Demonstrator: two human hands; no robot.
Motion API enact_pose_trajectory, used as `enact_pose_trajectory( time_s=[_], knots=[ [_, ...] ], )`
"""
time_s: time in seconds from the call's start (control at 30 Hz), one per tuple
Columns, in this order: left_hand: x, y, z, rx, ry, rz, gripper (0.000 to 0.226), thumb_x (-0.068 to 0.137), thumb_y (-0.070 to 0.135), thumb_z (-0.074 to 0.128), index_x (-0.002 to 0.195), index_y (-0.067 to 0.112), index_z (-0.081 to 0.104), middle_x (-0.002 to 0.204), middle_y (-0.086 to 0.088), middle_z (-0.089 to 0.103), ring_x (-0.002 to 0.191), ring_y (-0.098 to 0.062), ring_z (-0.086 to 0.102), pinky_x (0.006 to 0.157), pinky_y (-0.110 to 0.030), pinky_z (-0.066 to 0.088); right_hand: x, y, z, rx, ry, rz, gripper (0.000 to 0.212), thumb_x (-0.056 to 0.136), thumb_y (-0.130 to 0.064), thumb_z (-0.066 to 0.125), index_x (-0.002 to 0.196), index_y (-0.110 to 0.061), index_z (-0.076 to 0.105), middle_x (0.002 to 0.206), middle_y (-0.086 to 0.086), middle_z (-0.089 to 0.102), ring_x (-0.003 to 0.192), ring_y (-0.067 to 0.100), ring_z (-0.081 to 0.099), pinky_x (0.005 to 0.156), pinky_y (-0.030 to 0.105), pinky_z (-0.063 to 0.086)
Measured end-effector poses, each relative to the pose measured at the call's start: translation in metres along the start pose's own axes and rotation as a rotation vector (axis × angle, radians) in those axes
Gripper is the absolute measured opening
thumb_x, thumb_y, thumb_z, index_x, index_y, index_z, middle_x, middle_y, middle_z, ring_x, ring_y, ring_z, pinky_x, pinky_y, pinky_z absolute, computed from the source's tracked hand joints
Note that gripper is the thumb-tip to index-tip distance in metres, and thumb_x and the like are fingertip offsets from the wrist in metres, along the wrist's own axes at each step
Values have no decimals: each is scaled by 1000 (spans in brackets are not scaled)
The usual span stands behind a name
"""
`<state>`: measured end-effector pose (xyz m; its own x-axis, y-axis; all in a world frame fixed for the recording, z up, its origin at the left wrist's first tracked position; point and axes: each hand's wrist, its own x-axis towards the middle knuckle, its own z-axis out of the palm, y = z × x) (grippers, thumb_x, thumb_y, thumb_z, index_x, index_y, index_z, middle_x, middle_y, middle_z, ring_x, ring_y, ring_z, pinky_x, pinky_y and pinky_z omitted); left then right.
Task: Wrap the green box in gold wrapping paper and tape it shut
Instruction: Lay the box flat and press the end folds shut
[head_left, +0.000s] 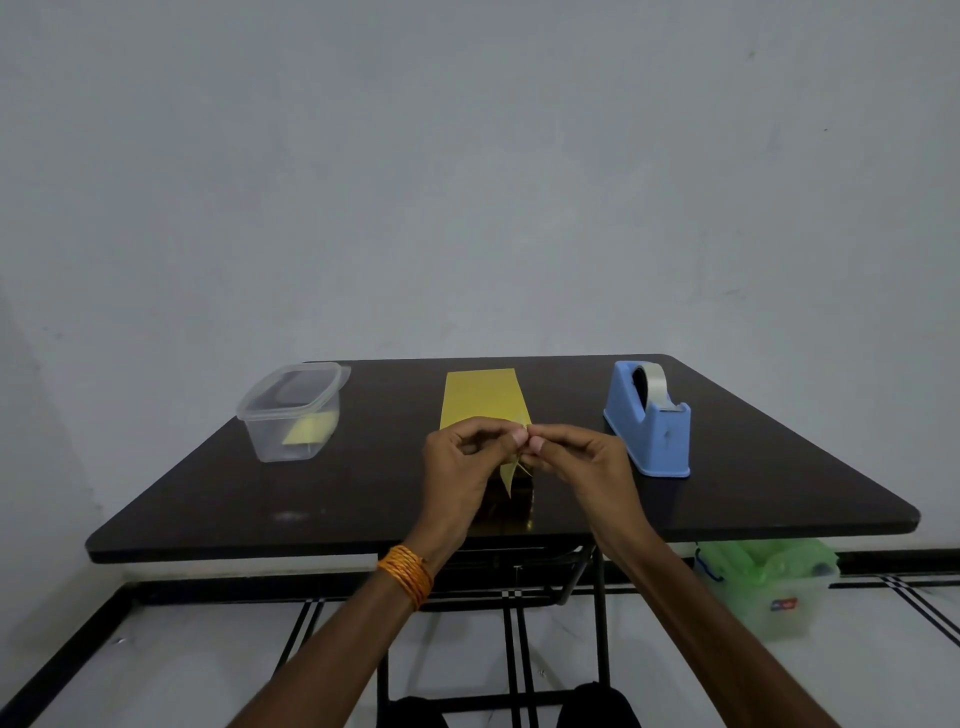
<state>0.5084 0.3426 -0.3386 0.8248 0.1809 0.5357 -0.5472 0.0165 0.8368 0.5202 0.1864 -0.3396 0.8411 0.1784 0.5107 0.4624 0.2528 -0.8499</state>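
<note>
Hands are meeting over mid-table: left hand (457, 467) and right hand (576, 467) are both pinching the lifted edge of gold paper (480, 397), lying between tub (291, 415) and dispenser (649, 421); label (783, 604) on floor bin (763, 571) is showing only as a blur.

I see stacked orange thread bands (406, 576) on the wrist just behind my left hand (457, 470); both forearms (332, 654) bare.
</note>
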Motion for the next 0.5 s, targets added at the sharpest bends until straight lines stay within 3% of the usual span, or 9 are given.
enact_pose_trajectory(
  time_s=[0.2,0.37,0.5],
  knots=[
    [1,1,0,-20,-13,-32,11,84,5,75,93,-2,76,88,-14,76,81,-24,73,72,-28,58,-1,0,0,-8,-4,2,22,93,-1,63,113,3,71,104,14,76,100,29,73,89,32,58],
    [2,1,-2,-133,-33,-170,14,81,3,76,92,-5,74,93,-19,74,82,-23,70,73,-27,58,-1,0,0,-20,-7,17,21,92,0,63,111,3,72,103,14,76,100,28,72,90,33,58],
    [1,2,0,-96,11,-134,13,78,2,78,89,-5,74,86,-16,75,78,-20,71,70,-26,57,-3,-1,3,-51,-23,8,22,93,5,60,110,2,73,102,13,76,99,26,73,89,31,58]
  ],
)
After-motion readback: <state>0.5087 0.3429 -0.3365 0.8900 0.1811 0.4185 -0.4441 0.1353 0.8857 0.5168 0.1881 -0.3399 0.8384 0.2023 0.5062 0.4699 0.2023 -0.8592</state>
